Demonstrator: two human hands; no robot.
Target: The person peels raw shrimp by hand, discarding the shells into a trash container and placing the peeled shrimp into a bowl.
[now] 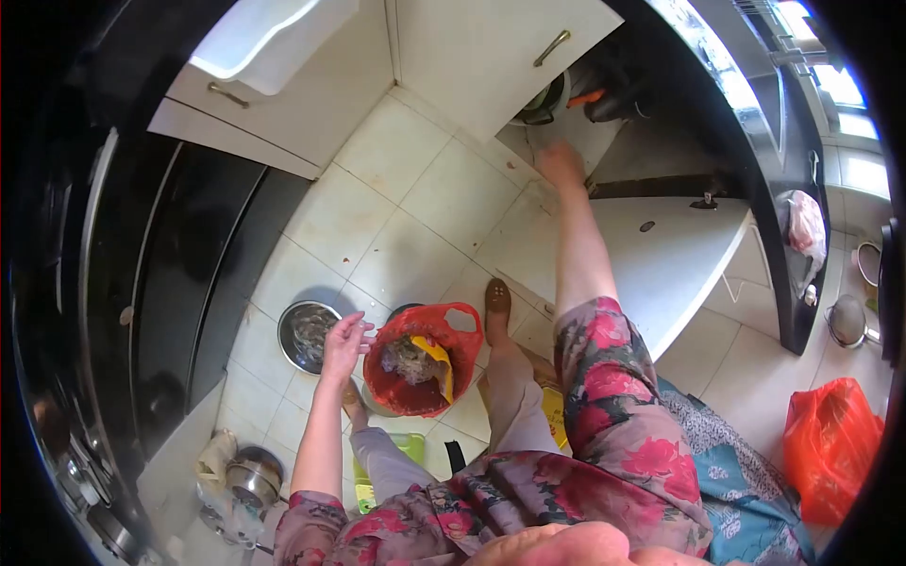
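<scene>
Lower centre, the red basket (389, 389), probably light, flexible plastic best gripped at its cut-out handle (478, 328), sits beside the left hand (345, 345), fingers loosely curled around nothing, while the right hand (560, 162), upper right, reaches into the cabinet (661, 156), its grip unclear.

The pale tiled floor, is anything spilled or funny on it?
Yes, a little: small dark-red specks lie scattered on the pale square floor tiles beyond the round red plastic container. Their dark colour stands out; they're too small to identify.
</scene>
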